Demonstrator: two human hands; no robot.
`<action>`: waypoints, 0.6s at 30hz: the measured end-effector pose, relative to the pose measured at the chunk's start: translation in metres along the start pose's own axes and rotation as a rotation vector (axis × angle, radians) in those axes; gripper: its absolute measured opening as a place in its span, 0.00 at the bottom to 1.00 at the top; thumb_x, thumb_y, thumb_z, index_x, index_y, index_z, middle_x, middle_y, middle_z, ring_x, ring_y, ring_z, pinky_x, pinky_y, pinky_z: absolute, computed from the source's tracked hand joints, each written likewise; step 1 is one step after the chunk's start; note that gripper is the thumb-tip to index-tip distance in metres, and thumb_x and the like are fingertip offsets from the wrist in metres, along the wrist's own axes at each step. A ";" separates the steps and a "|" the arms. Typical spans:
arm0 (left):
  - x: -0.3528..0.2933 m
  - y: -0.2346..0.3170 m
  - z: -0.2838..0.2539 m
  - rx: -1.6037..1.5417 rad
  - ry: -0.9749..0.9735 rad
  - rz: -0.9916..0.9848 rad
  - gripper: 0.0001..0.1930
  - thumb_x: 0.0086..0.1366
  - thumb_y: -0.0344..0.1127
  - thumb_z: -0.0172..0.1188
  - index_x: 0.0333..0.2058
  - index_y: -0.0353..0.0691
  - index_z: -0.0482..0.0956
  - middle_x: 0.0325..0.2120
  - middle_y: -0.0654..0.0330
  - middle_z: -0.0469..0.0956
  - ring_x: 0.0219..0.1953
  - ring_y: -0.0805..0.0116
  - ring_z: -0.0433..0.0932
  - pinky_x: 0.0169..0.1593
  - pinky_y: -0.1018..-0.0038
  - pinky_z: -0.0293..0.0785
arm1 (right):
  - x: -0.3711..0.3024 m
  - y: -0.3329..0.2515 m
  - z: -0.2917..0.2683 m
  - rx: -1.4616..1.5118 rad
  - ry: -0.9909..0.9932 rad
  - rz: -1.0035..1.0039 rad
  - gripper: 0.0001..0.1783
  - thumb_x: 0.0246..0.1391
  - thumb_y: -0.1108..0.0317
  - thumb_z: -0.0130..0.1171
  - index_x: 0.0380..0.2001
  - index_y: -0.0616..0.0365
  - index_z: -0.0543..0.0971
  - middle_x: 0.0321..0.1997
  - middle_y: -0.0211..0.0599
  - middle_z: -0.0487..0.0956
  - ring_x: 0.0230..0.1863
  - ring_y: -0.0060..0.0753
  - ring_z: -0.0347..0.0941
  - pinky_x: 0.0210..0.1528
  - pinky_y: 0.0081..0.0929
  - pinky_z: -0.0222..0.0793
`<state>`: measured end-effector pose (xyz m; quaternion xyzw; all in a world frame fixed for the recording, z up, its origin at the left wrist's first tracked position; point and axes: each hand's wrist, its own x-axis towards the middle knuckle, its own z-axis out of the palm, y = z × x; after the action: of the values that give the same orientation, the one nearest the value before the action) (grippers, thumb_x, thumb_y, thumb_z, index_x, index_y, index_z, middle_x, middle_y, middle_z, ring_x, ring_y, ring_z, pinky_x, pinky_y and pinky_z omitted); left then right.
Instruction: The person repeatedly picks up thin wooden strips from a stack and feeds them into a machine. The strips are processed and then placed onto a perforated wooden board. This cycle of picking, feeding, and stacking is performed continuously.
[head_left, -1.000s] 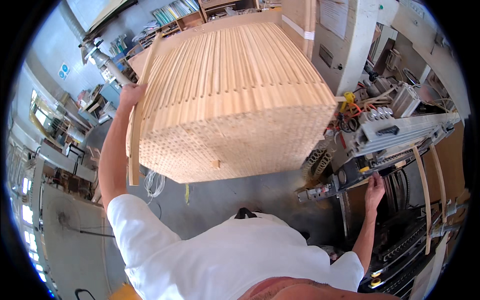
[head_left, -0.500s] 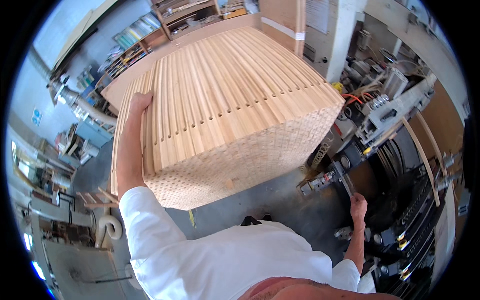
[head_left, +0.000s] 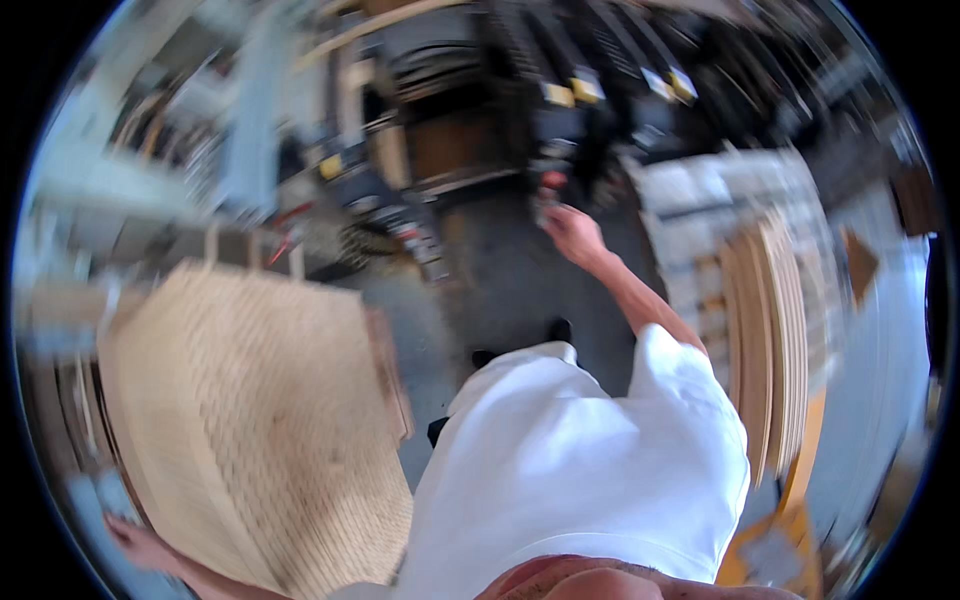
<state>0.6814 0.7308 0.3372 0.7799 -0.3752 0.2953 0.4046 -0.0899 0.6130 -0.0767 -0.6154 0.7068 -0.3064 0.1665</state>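
Note:
A large stack of pale wooden strips (head_left: 290, 420) stands at my left, its end faces toward me. My left hand (head_left: 145, 550) is beyond the stack's far edge at the lower left, its fingers smeared by motion; whether it touches the wood is unclear. My right arm stretches forward over the floor. My right hand (head_left: 578, 238) is at a red knob-like part (head_left: 552, 180) on the front of a dark machine (head_left: 560, 125). Its fingertips are blurred, so contact or grip cannot be made out.
At the right, more long wooden strips (head_left: 765, 340) lie on a pale, wrapped-looking stack (head_left: 690, 195). A yellow-orange frame (head_left: 790, 540) stands below them. A metal machine part (head_left: 425, 250) juts out over the grey floor (head_left: 490, 260) between the stack and the dark machine.
My view has swung right, moving the wooden stack to the left of the picture. My left hand is no longer on its grooved top. My right hand now reaches forward to the dark machine.

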 end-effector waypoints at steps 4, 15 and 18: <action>-0.120 0.168 0.063 -0.362 -0.319 0.424 0.13 0.71 0.33 0.50 0.49 0.33 0.77 0.39 0.54 0.80 0.37 0.64 0.77 0.45 0.70 0.75 | -0.052 0.065 -0.063 -0.050 0.151 0.071 0.16 0.52 0.65 0.61 0.45 0.55 0.79 0.46 0.43 0.79 0.47 0.52 0.75 0.50 0.45 0.71; -0.536 0.399 0.192 -0.809 -1.591 0.482 0.12 0.64 0.33 0.60 0.44 0.35 0.81 0.35 0.55 0.81 0.36 0.70 0.79 0.42 0.75 0.75 | -0.315 0.188 -0.236 -0.706 0.409 0.842 0.26 0.49 0.70 0.57 0.55 0.59 0.73 0.57 0.50 0.75 0.58 0.52 0.70 0.59 0.44 0.66; -0.558 0.428 0.214 -0.842 -1.623 0.649 0.12 0.63 0.35 0.61 0.42 0.35 0.81 0.35 0.55 0.81 0.34 0.65 0.81 0.40 0.72 0.76 | -0.385 0.210 -0.226 -0.865 0.451 0.889 0.24 0.51 0.69 0.58 0.54 0.60 0.73 0.57 0.47 0.74 0.59 0.51 0.69 0.59 0.42 0.66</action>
<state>0.0581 0.5745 -0.0204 0.3965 -0.8121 -0.3941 0.1673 -0.3172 1.0503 -0.0940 -0.1970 0.9706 -0.0183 -0.1372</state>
